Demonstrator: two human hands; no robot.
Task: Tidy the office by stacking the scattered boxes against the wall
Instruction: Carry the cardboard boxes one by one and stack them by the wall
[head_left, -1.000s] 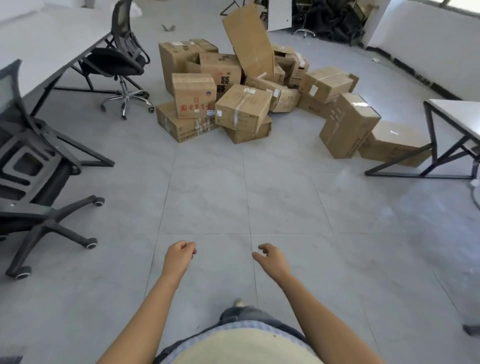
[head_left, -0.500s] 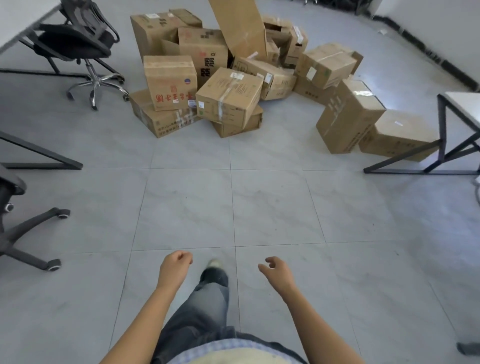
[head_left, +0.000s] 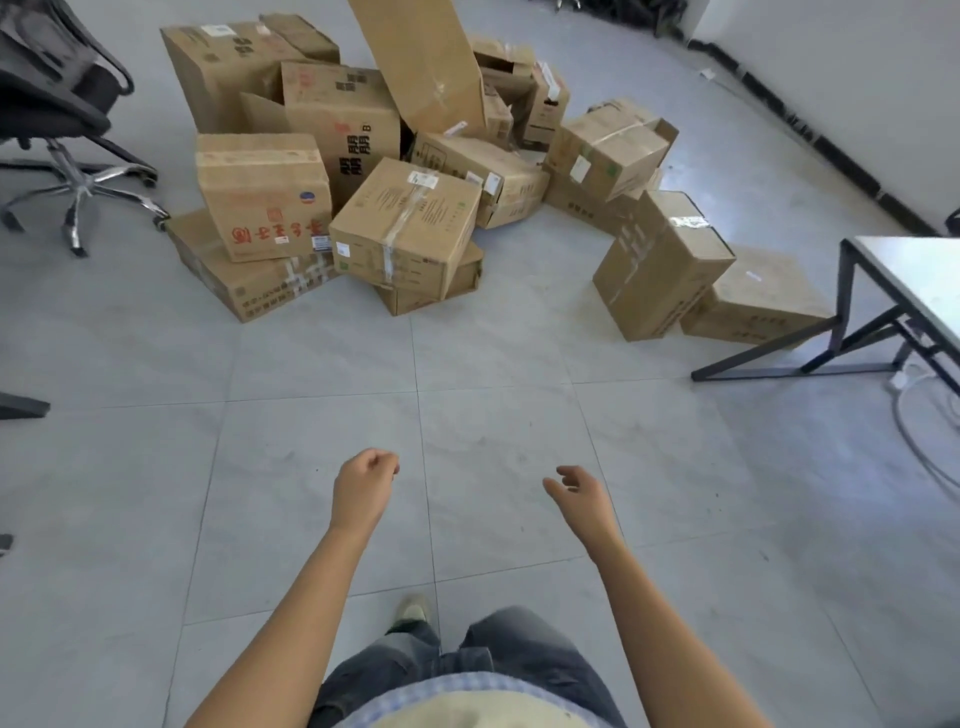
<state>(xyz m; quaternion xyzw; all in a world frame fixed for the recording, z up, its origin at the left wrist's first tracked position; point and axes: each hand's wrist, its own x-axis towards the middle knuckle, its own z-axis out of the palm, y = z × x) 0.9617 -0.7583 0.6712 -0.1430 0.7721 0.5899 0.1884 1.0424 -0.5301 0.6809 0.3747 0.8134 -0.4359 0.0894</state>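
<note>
Several brown cardboard boxes lie in a loose heap on the grey tile floor ahead. Nearest me is a taped box (head_left: 405, 228) tilted on a flatter one. To its left stands a box with red characters (head_left: 265, 197). At the right a tall box (head_left: 662, 262) leans on a low box (head_left: 753, 299). A flattened carton (head_left: 421, 62) stands up at the back. My left hand (head_left: 363, 491) is curled into a loose fist, holding nothing. My right hand (head_left: 579, 496) has its fingers apart and is empty. Both hands hover over bare floor, well short of the boxes.
A black office chair (head_left: 57, 114) with a chrome base stands at the far left. A white desk with a black frame (head_left: 883, 312) is at the right, with a cable (head_left: 919, 415) on the floor beside it. A white wall (head_left: 857, 78) runs along the back right.
I have walked forward, so the heap of boxes is closer and lower in view. Both hands stay empty and out in front of me.
</note>
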